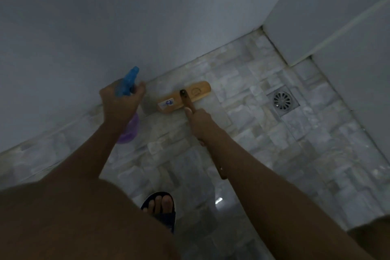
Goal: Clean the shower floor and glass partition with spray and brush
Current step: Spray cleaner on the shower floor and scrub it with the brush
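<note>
Bare knee (73,217), purple spray bottle (130,130) beyond

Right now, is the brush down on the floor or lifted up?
Down. The wooden brush head lies flat on the floor tiles by the wall, with the right hand gripping its handle.

Dim overall, with a cold blue-grey cast and low contrast. The wall (105,17) in the upper left reads flat and featureless. The shower floor (242,82) at centre right is brightest; one small glare spot (219,199) sits at lower centre. Lower left falls dark and soft. Straight lines bow towards the edges.
</note>
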Tool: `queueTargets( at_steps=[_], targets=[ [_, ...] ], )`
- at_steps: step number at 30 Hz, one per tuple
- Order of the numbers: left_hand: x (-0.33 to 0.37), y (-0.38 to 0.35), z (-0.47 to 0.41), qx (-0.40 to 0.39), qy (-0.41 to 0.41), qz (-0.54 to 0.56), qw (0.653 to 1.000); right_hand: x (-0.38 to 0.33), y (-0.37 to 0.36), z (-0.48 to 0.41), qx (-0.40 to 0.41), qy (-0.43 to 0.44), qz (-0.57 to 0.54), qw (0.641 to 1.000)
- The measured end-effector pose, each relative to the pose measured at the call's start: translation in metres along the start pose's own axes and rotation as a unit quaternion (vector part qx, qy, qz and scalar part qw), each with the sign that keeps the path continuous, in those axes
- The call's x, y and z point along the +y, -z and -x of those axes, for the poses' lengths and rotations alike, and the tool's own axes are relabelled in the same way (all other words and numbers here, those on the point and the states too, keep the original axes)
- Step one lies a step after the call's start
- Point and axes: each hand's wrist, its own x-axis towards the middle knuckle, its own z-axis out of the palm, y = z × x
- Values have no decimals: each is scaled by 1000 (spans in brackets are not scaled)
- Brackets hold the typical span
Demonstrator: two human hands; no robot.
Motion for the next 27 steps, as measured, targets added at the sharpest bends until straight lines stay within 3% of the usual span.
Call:
queueTargets(
  at_steps=[6,9,16,23,27],
  targets=[
    [39,-54,-2,-153,-47,48,986,66,70,4,73,-108,-72,989],
    [76,-104,-2,-226,-109,62,966,109,115,9,121,-173,-139,967],
    [176,-211,19,-392,-230,90,886,207,163,70,205,-282,-310,884],
    [245,-281,95,-527,-274,59,803,261,128,144,255,-350,-437,788],
    [266,-300,153,-596,-259,31,759,276,99,186,257,-380,-491,741]
  ],
)
